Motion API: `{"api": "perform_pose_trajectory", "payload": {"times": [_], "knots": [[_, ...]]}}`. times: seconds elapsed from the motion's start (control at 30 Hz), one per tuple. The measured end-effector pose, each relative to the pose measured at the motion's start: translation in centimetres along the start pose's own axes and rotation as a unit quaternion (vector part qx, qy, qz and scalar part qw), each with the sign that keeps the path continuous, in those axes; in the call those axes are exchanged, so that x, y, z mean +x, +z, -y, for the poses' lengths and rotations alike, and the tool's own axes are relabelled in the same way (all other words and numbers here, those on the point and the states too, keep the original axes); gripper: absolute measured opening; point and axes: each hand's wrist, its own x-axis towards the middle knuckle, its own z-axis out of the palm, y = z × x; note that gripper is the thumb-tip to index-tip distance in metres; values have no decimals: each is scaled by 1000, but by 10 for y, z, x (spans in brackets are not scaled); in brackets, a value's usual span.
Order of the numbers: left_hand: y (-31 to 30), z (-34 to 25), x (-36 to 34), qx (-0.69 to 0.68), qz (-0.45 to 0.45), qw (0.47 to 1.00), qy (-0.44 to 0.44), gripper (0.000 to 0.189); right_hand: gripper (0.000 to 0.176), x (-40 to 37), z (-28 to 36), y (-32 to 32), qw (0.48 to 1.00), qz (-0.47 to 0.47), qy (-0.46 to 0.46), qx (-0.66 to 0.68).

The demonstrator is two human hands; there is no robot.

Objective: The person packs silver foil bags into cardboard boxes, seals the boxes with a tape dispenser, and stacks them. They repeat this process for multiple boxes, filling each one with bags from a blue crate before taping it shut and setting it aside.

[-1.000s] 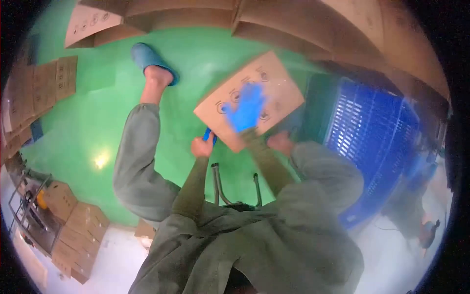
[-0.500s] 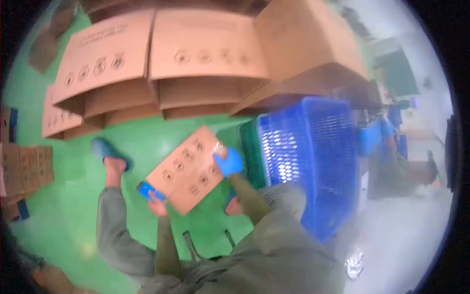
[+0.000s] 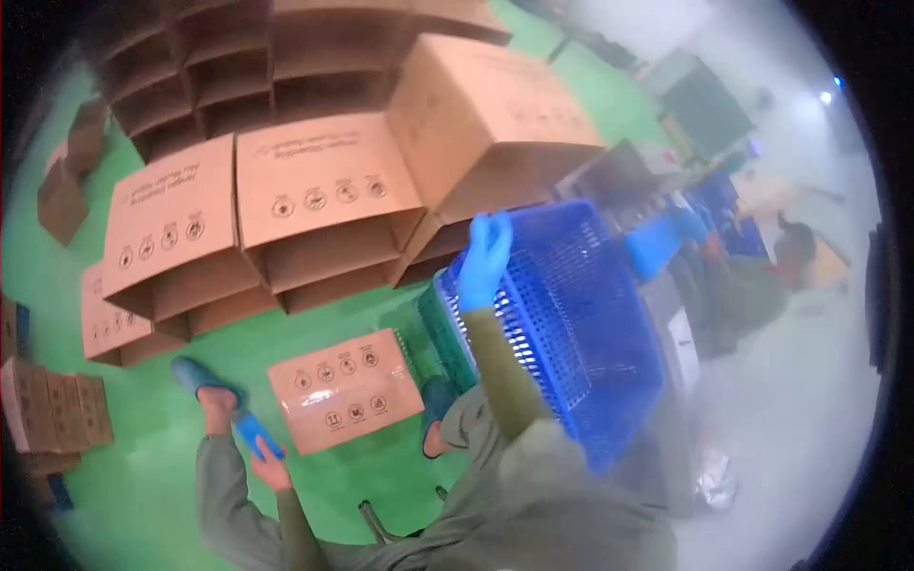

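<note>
My left hand (image 3: 270, 466), bare, is closed around a blue tape dispenser (image 3: 255, 434), its slab shape blurred in detail. It hangs just left of a shut cardboard carton (image 3: 343, 392) lying on the floor between my feet, with a glossy strip of clear tape across its top. In a blue glove, my right hand (image 3: 484, 262) is raised to the upper left rim of a blue perforated plastic basket (image 3: 609, 333). Its fingers are bent together at that rim; their tips are hard to make out. A green basket (image 3: 444, 328) stands against the blue one.
Open-sided cartons (image 3: 328, 181) form a row ahead, with more stacked cartons (image 3: 228, 81) behind. Small brown boxes (image 3: 57, 404) are piled at the left. Another person (image 3: 733, 285) is at the right, blurred. A stool leg (image 3: 376, 521) shows below me.
My right hand has left the carton and risen to the blue basket's rim. The carton now lies flatter and squarer on the floor. My left hand, still holding the tape dispenser, has moved off it.
</note>
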Motion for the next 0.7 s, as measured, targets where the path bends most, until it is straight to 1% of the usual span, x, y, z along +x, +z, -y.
{"api": "perform_pose_trajectory", "payload": {"times": [0.07,0.1,0.13,0.17,0.2,0.23,0.3,0.33,0.37,0.4,0.47,0.5,0.53,0.6,0.63,0.67,0.7], "knots": [[-16,-25,-31,27,37,999,3,39,67,98,15,1,984,-35,157,73],[-18,-22,-41,-6,50,999,15,39,74,137,36,6,961,-27,244,125],[-22,-22,-51,-36,61,997,26,39,74,170,35,13,903,44,335,264],[-25,-28,-66,-41,58,997,39,39,61,211,-5,25,884,123,308,330],[-28,-37,-80,-27,66,995,71,38,57,247,-46,47,940,82,228,240],[-32,-47,-87,-12,70,992,104,38,53,241,-5,64,962,47,220,156],[-44,-64,-105,-17,57,991,122,39,46,203,61,86,986,51,156,-10],[-57,-75,-115,-13,58,990,131,39,43,173,91,88,989,83,112,-42],[-64,-101,-127,-31,38,989,141,40,38,135,115,75,988,147,27,-24],[-81,-108,-129,-17,38,989,145,40,35,97,140,63,976,210,-55,4],[-99,-118,-123,-34,3,991,130,41,34,45,157,19,938,338,-66,-41],[-108,-120,-119,-97,-17,990,101,45,35,23,161,-5,924,366,-89,-71],[-118,-124,-115,-94,-4,990,109,45,36,4,164,-30,908,391,-113,-104],[-144,-131,-103,-92,-27,994,46,43,26,-27,210,-87,859,442,-181,-186],[-158,-123,-86,-84,-13,995,54,43,22,-41,200,-102,816,458,-307,-174],[-171,-110,-62,39,-51,985,162,47,19,-57,185,-113,760,465,-424,-159],[-179,-113,-52,110,-63,967,221,49,16,-80,180,-126,698,507,-449,-232]]}}
